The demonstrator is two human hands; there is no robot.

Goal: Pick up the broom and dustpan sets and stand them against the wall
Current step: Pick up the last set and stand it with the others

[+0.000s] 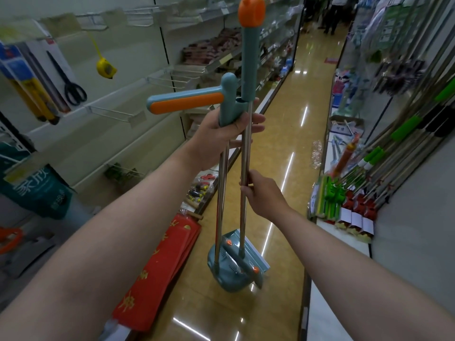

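A teal and orange broom and dustpan set stands upright in the shop aisle in front of me. My left hand (pixel 221 136) grips both steel poles just under the teal handles, where the dustpan's T-shaped handle (pixel 187 103) sticks out to the left. The broom handle (pixel 250 57) with its orange cap rises above that hand. My right hand (pixel 264 193) grips the broom's steel pole (pixel 243 217) lower down. The teal dustpan (pixel 231 274) with the broom head clipped in it hangs just above or rests on the yellow floor; I cannot tell which.
Shelving with scissors (pixel 71 84) and a yellow tape measure (pixel 105 67) lines the left side. Red banners (pixel 157 274) lie at the left shelf's foot. Mops and poles (pixel 394 148) lean along the right wall. People stand at the aisle's far end (pixel 330 18).
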